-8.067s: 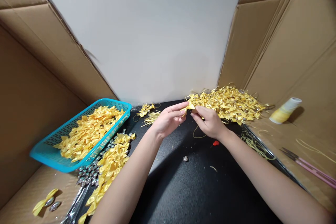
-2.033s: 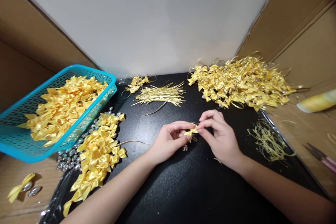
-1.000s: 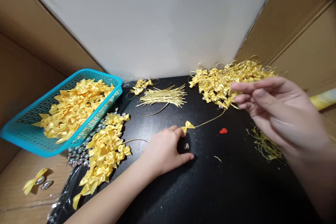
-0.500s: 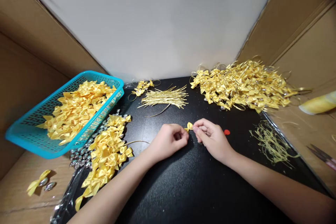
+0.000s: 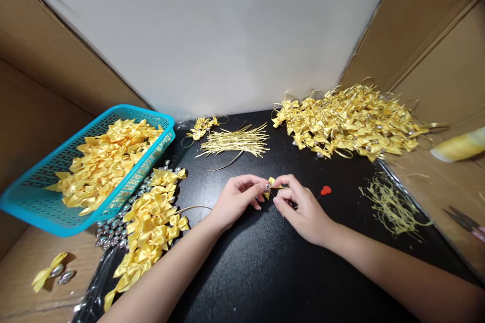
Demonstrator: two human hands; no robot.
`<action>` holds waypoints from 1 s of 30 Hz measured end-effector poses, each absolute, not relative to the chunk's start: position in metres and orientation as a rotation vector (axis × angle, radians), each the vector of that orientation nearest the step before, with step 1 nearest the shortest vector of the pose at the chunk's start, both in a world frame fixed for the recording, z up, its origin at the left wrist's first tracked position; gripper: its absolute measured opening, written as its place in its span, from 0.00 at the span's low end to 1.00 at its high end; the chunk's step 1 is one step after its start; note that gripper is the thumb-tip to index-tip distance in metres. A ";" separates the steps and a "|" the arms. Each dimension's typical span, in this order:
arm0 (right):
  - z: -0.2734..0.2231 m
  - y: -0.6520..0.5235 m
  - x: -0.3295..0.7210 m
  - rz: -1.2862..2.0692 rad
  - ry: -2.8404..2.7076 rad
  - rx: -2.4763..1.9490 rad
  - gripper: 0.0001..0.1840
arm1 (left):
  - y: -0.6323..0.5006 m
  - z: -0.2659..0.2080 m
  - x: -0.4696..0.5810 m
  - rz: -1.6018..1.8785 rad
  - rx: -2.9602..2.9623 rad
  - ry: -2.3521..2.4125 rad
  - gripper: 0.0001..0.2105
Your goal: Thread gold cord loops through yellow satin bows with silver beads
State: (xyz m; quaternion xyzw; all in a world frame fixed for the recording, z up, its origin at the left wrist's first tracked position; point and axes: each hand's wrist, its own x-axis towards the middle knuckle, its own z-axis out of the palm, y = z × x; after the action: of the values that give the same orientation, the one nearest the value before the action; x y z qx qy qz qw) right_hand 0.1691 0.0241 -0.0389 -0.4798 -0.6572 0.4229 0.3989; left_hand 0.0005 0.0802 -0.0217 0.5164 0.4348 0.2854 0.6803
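Over the middle of the black table, a small yellow ribbon bow (image 5: 271, 181) with a silver bead (image 5: 268, 187) on it is pinched between the thumb and index finger of my left hand (image 5: 240, 199). From the other side, my right hand (image 5: 301, 207) meets the bow with its index fingertip, its thumb and other fingers curled below. Whether a thread runs between the hands is too fine to make out. Just right of my right hand lies a small red piece (image 5: 326, 190) with a thin dark line at its side.
A blue basket (image 5: 22, 199) of yellow bows stands left, beside loose bows (image 5: 147, 227) and silver beads (image 5: 113, 229). Gold cords (image 5: 235, 141) lie behind my hands. Finished-looking bows with loops (image 5: 352, 123) are heaped back right, above cord scraps (image 5: 390, 204) and scissors (image 5: 464, 219).
The bow has turned so that a silver bead now shows at my left fingertips. My right index finger has stretched toward it, and its thumb has dropped away. The view has shifted slightly.
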 end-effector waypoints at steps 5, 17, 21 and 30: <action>-0.039 0.024 0.170 1.093 -1.628 -1.213 0.06 | 0.079 -0.022 0.001 0.636 1.177 0.991 0.13; -0.041 0.024 0.169 1.053 -1.614 -1.245 0.06 | 0.078 -0.024 0.001 0.645 1.167 0.970 0.14; -0.039 0.025 0.168 1.067 -1.621 -1.239 0.05 | 0.076 -0.026 0.002 0.711 1.120 0.946 0.17; -0.042 0.024 0.170 1.066 -1.634 -1.237 0.06 | 0.073 -0.031 0.003 0.767 1.220 0.977 0.13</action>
State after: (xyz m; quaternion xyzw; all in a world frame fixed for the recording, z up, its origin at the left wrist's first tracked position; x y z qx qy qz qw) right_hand 0.1696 0.0245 -0.0421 -0.4899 -0.6470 0.4222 0.4038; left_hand 0.0034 0.0727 -0.0307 0.5359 0.4291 0.3370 0.6443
